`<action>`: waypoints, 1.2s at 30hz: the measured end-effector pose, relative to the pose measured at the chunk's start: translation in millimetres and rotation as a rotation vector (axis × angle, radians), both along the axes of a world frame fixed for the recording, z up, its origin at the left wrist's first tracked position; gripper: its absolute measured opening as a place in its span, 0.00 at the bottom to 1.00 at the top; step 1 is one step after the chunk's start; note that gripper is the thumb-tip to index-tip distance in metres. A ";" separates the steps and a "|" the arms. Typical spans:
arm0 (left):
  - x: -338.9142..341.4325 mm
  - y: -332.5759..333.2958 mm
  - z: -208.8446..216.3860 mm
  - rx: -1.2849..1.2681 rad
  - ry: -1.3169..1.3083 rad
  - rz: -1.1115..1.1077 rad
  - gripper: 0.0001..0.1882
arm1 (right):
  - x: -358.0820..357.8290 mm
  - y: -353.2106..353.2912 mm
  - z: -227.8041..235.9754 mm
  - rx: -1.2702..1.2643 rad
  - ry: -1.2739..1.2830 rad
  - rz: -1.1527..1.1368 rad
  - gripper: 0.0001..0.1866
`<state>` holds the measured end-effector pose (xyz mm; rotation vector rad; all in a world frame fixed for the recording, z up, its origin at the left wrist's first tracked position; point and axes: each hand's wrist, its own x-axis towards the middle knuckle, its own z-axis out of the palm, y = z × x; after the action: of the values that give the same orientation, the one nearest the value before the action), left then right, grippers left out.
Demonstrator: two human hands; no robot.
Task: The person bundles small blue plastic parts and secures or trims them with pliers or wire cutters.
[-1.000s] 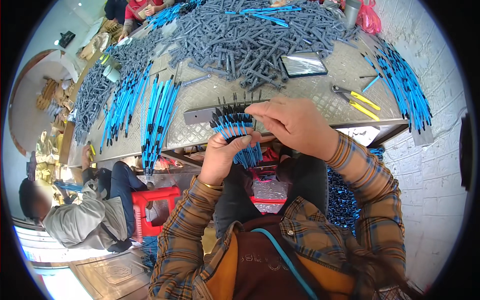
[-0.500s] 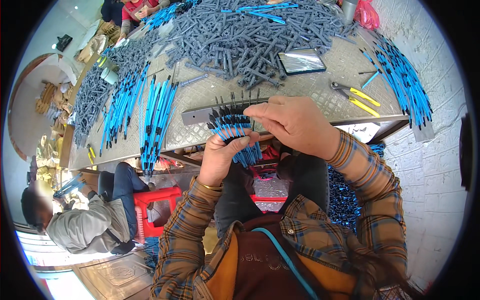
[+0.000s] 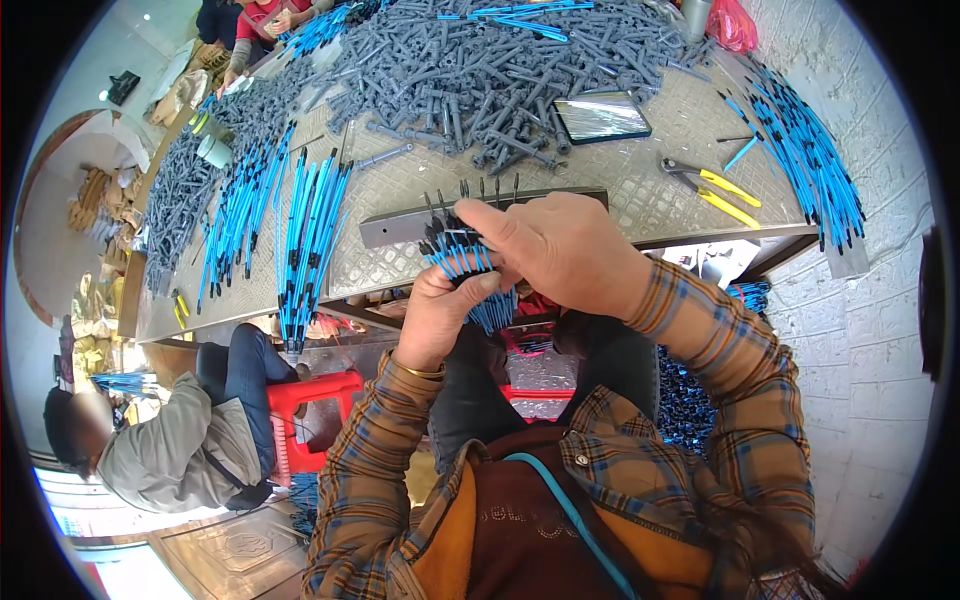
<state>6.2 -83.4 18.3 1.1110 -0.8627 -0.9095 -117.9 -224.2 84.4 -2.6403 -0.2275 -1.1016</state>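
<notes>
My left hand (image 3: 437, 312) is closed around a bundle of thin blue rods with black tips (image 3: 466, 262), held upright at the table's near edge. Over the right side of that bundle sits my right hand (image 3: 568, 248), its fingers curled and the index finger reaching left across the black tips. What its fingertips hold is hidden behind the hand. Just beyond lies a dark grey metal bar (image 3: 392, 231) along the edge. Several thin dark pins (image 3: 498, 188) stand up around the bar, behind my right hand.
A big heap of grey plastic screw-like plugs (image 3: 450, 80) covers the table's far side. Blue rods lie in piles at left (image 3: 308, 245) and right (image 3: 805, 150). Yellow-handled pliers (image 3: 722, 192) and a dark-framed tablet (image 3: 602, 117) lie nearby. A co-worker (image 3: 180, 445) sits at left.
My right hand has shifted left and slightly down, covering more of the black tips. My left hand stays round the bundle. The co-worker at left has moved their arm.
</notes>
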 end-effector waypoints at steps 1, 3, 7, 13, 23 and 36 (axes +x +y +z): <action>0.0 1.7 -0.7 -0.002 0.058 0.004 0.09 | 1.1 -0.3 -1.8 0.000 0.000 0.001 0.19; 0.0 2.9 0.6 -0.007 0.175 0.010 0.10 | 3.6 -3.1 -4.5 -0.036 -0.075 0.013 0.20; 1.0 2.3 5.6 -0.024 0.207 -0.019 0.11 | 3.9 -6.7 -4.2 0.072 -0.045 0.065 0.20; -2.2 3.8 8.9 -0.045 0.243 -0.008 0.12 | 0.5 -9.0 11.4 0.161 0.135 0.113 0.18; 3.4 6.0 -2.8 -0.039 0.258 -0.033 0.11 | -3.4 -4.6 16.2 0.111 0.180 0.078 0.15; 5.1 7.0 -4.2 -0.006 0.219 -0.043 0.11 | -3.3 -4.5 17.9 0.072 0.165 0.076 0.13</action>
<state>11.3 -76.4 14.1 0.9700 -0.7106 -1.0424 -121.3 -228.7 102.3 -2.6174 -0.2477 -0.8472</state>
